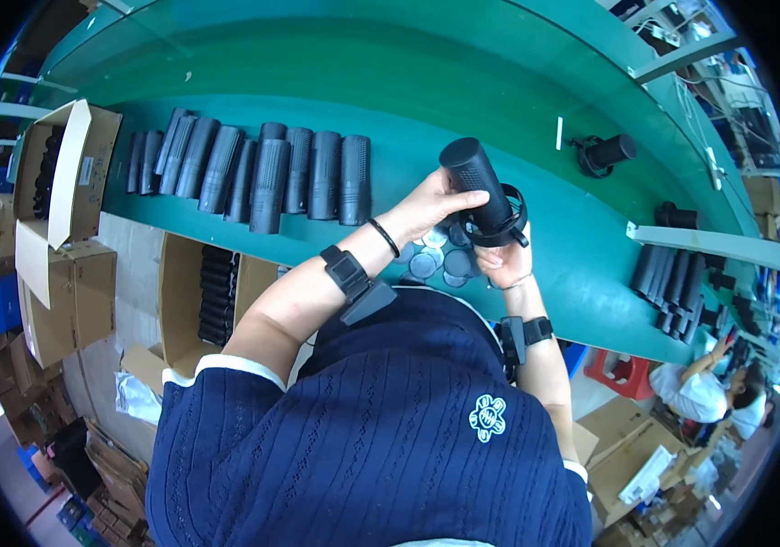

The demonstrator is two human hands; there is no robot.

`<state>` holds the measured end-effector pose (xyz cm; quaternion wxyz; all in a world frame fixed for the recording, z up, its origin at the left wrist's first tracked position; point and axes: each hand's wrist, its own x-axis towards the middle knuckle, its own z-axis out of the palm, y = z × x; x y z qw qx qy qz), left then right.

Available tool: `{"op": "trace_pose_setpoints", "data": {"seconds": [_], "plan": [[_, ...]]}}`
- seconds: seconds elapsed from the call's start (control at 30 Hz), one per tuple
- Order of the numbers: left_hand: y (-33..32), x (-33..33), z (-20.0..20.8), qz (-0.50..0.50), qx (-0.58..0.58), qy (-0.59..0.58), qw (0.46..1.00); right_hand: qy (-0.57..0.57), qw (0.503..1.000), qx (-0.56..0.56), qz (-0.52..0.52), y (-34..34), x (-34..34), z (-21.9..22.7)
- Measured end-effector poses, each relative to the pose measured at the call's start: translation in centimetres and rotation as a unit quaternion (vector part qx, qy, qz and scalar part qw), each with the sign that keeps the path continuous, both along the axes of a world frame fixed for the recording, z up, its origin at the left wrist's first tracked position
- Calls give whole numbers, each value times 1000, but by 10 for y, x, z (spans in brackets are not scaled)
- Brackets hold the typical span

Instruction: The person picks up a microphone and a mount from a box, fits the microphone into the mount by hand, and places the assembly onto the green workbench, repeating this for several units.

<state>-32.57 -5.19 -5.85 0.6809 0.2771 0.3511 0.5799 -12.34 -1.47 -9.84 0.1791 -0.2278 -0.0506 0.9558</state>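
Note:
Over the green bench I hold a black cylinder (481, 188) tilted, its flat round end pointing up and away from me. My left hand (432, 204) is closed round its side, thumb across the textured surface. A black ring with a small tab (519, 217) surrounds the lower end of the cylinder. My right hand (505, 263) is closed at that lower end, under the ring; its fingers are partly hidden. Just below my hands lie several round discs (423, 264), dark and silvery, on the bench top.
Several black cylinders (267, 187) stand or lean in a row at the left. A black cylinder with a ring (607, 155) lies at the back right. More black cylinders (670, 278) are grouped farther right. Cardboard boxes (76, 296) stand at the left; people (695, 392) sit at the right.

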Motion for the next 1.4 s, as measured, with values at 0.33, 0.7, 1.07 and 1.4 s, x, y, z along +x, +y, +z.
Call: {"op": "trace_pose_setpoints", "data": {"seconds": [0.33, 0.7, 1.07, 1.4], "plan": [[30, 15, 11, 7, 55, 124, 991, 36, 998, -48, 1, 4, 8, -19], [113, -8, -3, -1, 39, 80, 996, -369, 909, 180, -74, -39, 55, 7], [93, 10, 4, -156, 80, -50, 983, -422, 770, 422, -225, -34, 27, 52], [153, -1, -33, 106, 141, 299, 938, -508, 749, 385, -181, -98, 54, 42]]}}
